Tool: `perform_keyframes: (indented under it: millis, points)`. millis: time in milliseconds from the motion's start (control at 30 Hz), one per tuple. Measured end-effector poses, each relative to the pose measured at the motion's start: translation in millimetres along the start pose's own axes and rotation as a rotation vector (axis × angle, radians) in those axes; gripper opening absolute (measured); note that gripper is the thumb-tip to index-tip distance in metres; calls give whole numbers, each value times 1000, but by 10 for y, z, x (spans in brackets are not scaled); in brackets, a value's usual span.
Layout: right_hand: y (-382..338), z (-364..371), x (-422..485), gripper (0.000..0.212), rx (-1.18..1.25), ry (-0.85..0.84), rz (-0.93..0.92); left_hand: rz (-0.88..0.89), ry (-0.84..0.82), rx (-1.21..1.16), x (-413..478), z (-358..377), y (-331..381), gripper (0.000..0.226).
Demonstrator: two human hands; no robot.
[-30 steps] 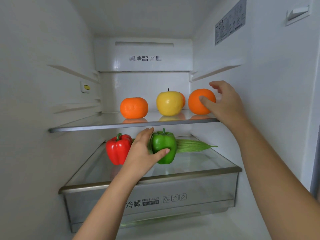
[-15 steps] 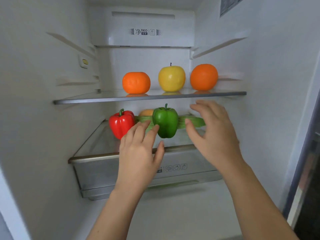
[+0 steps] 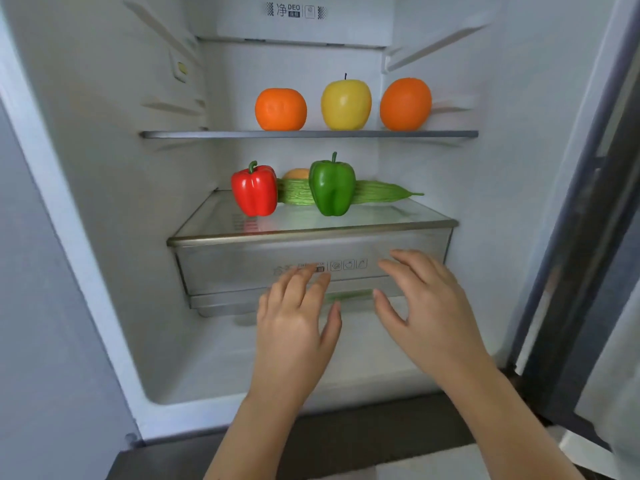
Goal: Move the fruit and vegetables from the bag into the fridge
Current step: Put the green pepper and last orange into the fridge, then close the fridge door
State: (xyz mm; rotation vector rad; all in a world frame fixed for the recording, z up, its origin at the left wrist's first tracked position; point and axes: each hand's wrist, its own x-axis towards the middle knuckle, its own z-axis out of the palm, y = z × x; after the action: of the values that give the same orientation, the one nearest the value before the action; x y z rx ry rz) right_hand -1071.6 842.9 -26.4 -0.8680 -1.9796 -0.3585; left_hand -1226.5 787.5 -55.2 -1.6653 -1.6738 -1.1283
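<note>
Inside the open fridge, a glass shelf [image 3: 207, 134] carries an orange [image 3: 280, 109], a yellow apple [image 3: 345, 105] and a second orange [image 3: 405, 103]. Below, on the glass lid [image 3: 398, 220] of the crisper drawer [image 3: 242, 268], stand a red pepper [image 3: 254, 190] and a green pepper [image 3: 331, 185]. A bitter gourd [image 3: 381, 192] lies behind them, and an orange-coloured fruit [image 3: 296, 173] peeks out at the back. My left hand [image 3: 294, 323] and my right hand [image 3: 426, 306] hover in front of the drawer with relaxed fingers, holding nothing. The bag is out of view.
The fridge door [image 3: 588, 237] stands open at the right. The white fridge floor [image 3: 225, 368] lies below the drawer, with a dark sill [image 3: 346, 434] in front. The left wall [image 3: 104, 168] bears shelf rails.
Both hands have let go of the fruit and peppers and drawn back and down out of the fridge. The view has pulled back from the shelves.
</note>
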Motion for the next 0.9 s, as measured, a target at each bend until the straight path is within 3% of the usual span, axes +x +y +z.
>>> perform_keyframes:
  millis: [533,900]
  points:
    - [-172,-1296,-1462,43,116,-167,7,-133,-113,158,-1499,-910,1419,41]
    - [-343,-2432,-2356,41,73,-106,90,-100,-118,7,-2207,-1569,2254,39]
